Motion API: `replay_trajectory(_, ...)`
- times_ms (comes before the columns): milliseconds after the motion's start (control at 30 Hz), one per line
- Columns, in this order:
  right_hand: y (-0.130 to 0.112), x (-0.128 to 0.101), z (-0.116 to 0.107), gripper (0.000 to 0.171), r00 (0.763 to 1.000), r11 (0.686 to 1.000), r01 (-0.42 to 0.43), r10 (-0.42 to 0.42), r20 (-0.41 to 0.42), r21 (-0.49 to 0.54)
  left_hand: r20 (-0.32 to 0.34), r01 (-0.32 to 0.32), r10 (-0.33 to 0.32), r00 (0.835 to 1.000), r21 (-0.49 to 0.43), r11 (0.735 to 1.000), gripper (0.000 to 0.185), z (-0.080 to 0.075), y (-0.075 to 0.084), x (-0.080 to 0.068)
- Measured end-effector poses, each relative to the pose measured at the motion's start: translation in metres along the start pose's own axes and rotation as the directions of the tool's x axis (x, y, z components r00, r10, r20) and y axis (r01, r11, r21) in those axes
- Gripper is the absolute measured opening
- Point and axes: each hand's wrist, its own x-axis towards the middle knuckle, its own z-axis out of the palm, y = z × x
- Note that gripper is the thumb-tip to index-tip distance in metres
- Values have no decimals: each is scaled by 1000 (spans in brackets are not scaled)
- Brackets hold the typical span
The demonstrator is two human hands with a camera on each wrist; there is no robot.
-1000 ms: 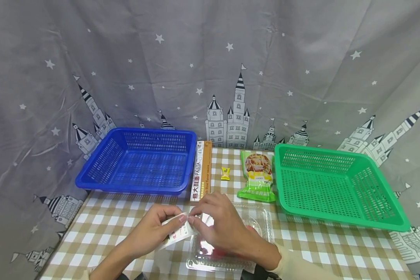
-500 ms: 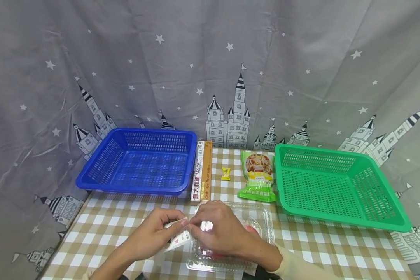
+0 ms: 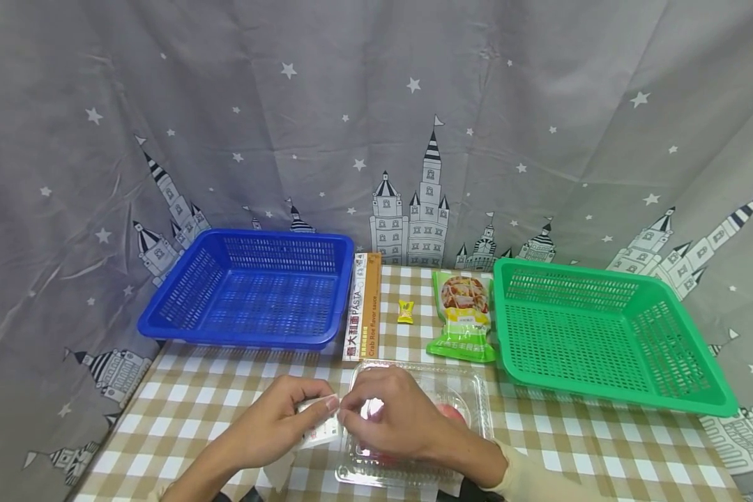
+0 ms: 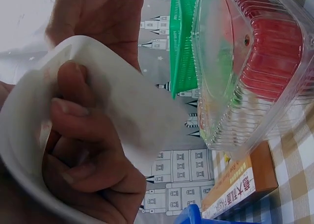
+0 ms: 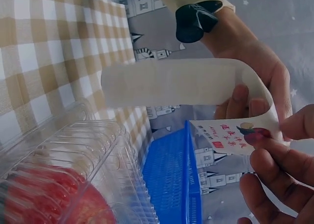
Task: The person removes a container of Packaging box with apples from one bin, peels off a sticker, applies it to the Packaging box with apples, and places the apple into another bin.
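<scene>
I have the left hand (image 3: pixel 271 427) gripping a printed label strip (image 5: pixel 171 81), the right hand (image 3: pixel 394 413) pinching its edge near the clear plastic box (image 3: pixel 385 475) on the table (image 3: pixel 182 401).

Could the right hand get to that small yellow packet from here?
Probably yes: the packet sits uncovered between the box and green bag. The right hand would likely need to release its grip on the strip first.
</scene>
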Motion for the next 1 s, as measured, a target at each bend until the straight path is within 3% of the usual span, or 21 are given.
replay_trajectory(200, 0, 0, -1, 13, 1000, 1000, 7, -7, -6, 5, 28, -25, 24, 999, 12, 1000, 20, 1, -1, 1)
replay_trajectory(467, -2, -1, 0, 14, 997, 997, -73, 75, -38, 34, 39, -53, 53, 998, 3, 999, 21, 2, -2, 3)
replay_trajectory(767, -1, 0, 2, 13, 998, 1000, -3, 2, -71, -19, 35, -55, 55, 998, 3, 998, 23, 4, 0, 3)
replay_trajectory(1000, -5, 0, 6, 14, 995, 997, -38, 32, -96, -60, 41, -51, 49, 998, 42, 998, 24, 7, 2, 3)
